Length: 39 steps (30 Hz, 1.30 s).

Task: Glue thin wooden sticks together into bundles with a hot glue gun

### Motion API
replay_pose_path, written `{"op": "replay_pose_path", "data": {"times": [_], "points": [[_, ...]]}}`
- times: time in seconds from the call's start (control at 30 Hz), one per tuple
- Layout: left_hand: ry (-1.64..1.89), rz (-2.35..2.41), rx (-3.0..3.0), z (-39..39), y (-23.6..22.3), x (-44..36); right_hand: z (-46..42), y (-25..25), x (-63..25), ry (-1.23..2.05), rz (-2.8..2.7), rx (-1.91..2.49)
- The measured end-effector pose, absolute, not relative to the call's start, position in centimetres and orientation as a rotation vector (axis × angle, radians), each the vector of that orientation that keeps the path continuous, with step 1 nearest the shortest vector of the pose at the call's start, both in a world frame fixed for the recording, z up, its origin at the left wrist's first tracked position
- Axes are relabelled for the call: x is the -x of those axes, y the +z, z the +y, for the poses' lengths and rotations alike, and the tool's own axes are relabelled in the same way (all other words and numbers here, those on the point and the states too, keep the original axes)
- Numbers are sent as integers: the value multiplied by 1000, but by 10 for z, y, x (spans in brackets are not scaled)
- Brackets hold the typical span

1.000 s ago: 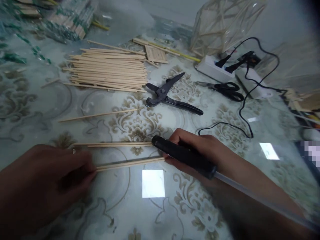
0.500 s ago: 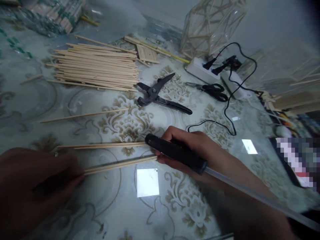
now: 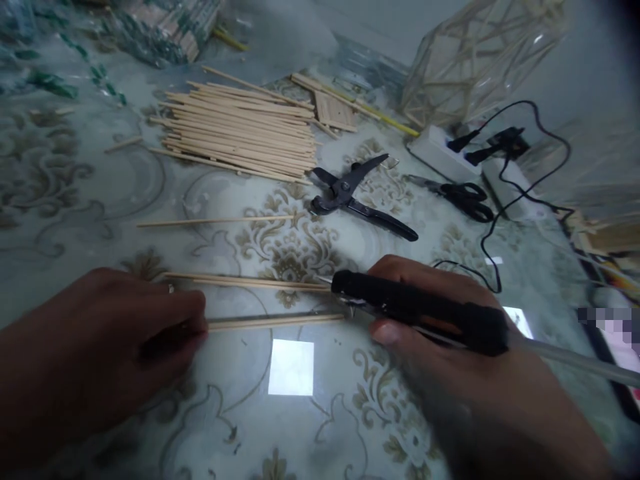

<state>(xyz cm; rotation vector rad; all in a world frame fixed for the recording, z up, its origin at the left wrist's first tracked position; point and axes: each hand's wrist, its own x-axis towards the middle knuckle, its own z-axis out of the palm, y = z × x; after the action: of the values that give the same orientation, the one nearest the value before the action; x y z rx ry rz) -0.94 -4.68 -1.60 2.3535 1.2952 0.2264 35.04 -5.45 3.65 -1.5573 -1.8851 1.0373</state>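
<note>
At the left, my left hand (image 3: 145, 323) is closed, its fingertips pinching the left end of a thin pair of wooden sticks (image 3: 275, 322) low over the table. My right hand (image 3: 430, 320) is wrapped round a black hot glue gun (image 3: 400, 297), a translucent glue stick (image 3: 575, 360) running out of its back. The gun's nozzle points left, close to the right end of another group of sticks (image 3: 250, 283) lying just behind the held pair. Farther back lies a single stick (image 3: 215, 221). The right fingertips are apart from the held pair's end.
Behind are a pile of wooden sticks (image 3: 240, 130), black-handled pliers (image 3: 350, 190), and scissors (image 3: 465, 199). A white power strip (image 3: 440, 150) with black cables (image 3: 487, 247) stands at the right. Behind it rises a stick-frame structure (image 3: 470, 67). Plastic-wrapped stick bundles (image 3: 165, 27) lie at the back left.
My right hand has drawn off the right ends of the held sticks, and the glue gun is turned more level. My view has shifted left, so the table things appear farther right.
</note>
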Motion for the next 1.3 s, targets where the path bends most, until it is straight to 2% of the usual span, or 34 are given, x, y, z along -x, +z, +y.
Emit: {"op": "replay_pose_path", "data": {"times": [0.27,0.6,0.83,1.0,1.3], "points": [[468,1036,-2454,-44,-18,2,-71,53,-314,975,-2100,1520],[559,1013,-2417,-50,-22,-1,-75,37,-313,960,-2223,1507],[413,1339,-2233,-63,-30,-1,-78,31,-318,910,-2280,1458],[343,1369,-2280,-63,-34,2,-81,29,-317,935,-2278,1454],[560,1033,-2440,-45,-18,-4,-82,33,-315,951,-2287,1497]]}}
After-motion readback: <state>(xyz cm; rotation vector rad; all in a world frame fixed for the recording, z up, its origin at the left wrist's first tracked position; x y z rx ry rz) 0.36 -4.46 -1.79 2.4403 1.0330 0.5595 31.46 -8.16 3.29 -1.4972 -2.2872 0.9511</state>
